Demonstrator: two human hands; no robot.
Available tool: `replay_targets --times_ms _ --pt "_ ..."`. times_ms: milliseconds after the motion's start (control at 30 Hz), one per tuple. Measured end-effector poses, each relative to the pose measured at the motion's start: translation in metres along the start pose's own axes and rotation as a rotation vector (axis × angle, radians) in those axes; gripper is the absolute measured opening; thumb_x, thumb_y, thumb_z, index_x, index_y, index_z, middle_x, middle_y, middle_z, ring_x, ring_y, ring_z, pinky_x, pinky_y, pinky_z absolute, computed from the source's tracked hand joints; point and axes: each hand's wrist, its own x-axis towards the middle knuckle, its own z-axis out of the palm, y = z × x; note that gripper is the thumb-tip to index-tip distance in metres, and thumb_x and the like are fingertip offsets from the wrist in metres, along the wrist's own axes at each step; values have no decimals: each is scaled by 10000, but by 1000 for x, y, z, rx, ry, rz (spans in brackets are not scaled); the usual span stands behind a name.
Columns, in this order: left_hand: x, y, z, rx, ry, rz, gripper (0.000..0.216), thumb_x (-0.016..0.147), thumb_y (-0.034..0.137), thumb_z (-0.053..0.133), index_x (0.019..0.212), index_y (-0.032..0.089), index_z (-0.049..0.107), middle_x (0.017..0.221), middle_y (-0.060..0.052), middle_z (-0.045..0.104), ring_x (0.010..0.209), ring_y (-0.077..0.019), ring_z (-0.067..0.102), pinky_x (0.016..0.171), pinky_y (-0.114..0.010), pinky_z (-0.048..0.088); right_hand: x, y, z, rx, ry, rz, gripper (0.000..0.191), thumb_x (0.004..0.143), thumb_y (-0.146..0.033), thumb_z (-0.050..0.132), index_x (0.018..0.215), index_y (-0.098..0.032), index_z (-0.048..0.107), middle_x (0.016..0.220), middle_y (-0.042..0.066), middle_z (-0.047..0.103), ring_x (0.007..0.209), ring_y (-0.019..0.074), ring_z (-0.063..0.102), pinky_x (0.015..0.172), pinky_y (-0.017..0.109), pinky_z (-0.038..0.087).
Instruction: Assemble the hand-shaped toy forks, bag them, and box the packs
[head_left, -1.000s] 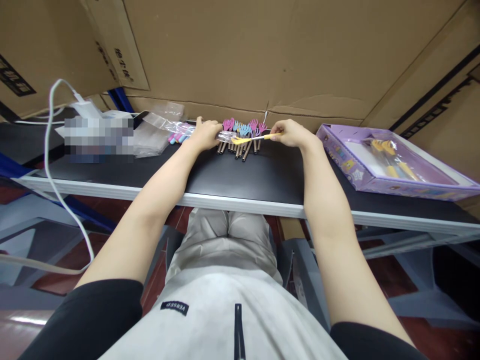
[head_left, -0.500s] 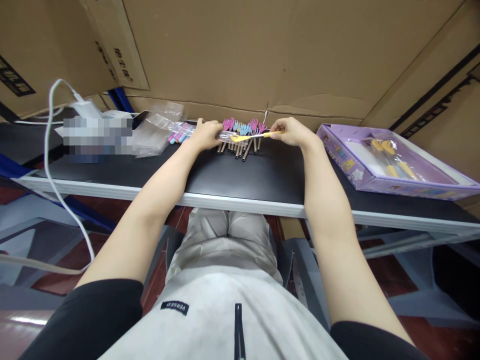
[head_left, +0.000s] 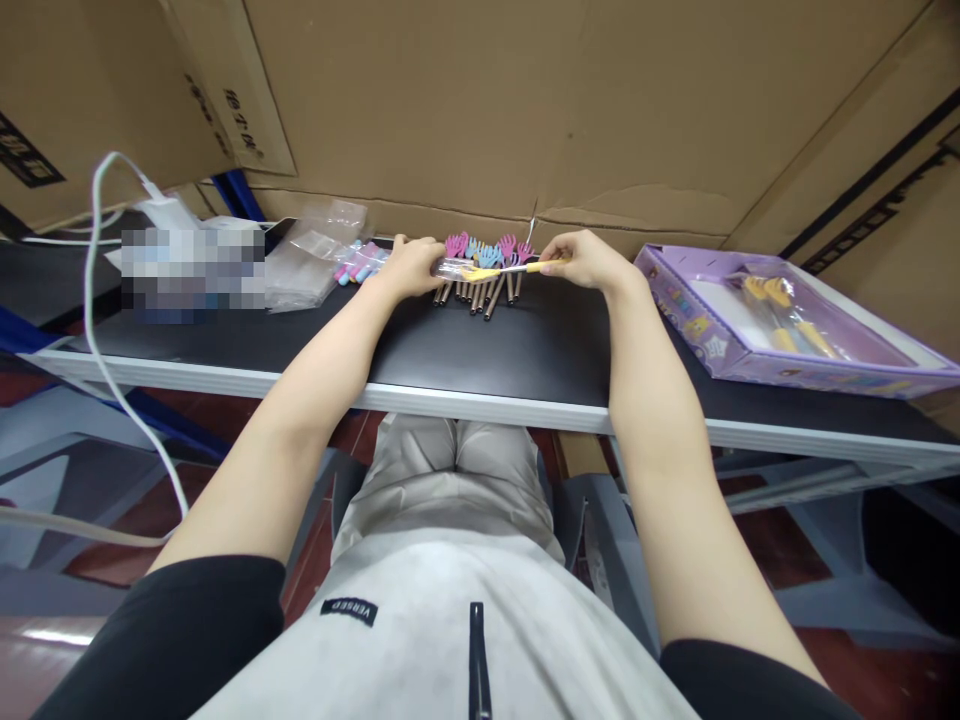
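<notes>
Cardboard walls back a black bench point(head_left: 480, 350). At its far edge a yellow pen point(head_left: 501, 270) (thin, hand-shaped top) lies level above a row of pink and blue pens point(head_left: 484, 270). Right hand point(head_left: 581, 262) fingers pinch its end; left hand point(head_left: 409, 267) fingers grip a clear sleeve point(head_left: 454, 267) around its tip. A purple box point(head_left: 780, 325) holds yellow items.

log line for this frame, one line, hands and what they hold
left hand: holds clear sleeve | right hand: holds yellow stick | under them: hand-topped sticks

Yellow stick point(head_left: 504, 270) half inside clear sleeve point(head_left: 454, 267)
</notes>
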Motion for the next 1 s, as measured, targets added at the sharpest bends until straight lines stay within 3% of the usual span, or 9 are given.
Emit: replay_targets --times_ms 133,433,733,1000 --pt "1 1 2 9 15 20 232 932 278 721 1136 170 735 1192 -152 730 1237 -356 650 1149 -550 421 -2 -12 0 -18 -35 48 492 810 -625 910 1084 -226 815 1058 104 783 1041 302 680 960 468 541" --pt "2 4 4 -19 42 51 194 926 341 738 1041 186 724 1119 -137 735 1176 -347 650 1099 -499 441 3 -17 11 23 -109 -76 368 834 -532 899 1018 -222 827 927 82 798 938 281 714 882 432 597" --pt "0 12 -2 -11 24 63 210 932 284 689 1097 168 747 1137 -154 734 1185 -368 653 1126 -576 443 -2 -39 21 51 -91 -92 167 862 -310 853 956 -184 797 1018 114 812 973 270 727 942 417 579" --pt "4 16 3 17 52 89 157 907 256 672 1022 177 745 1078 -144 754 1107 -338 692 1003 -443 495 1 -42 39 89 -58 -176 232 864 -396 854 953 -191 792 954 93 790 948 263 701 899 389 569"
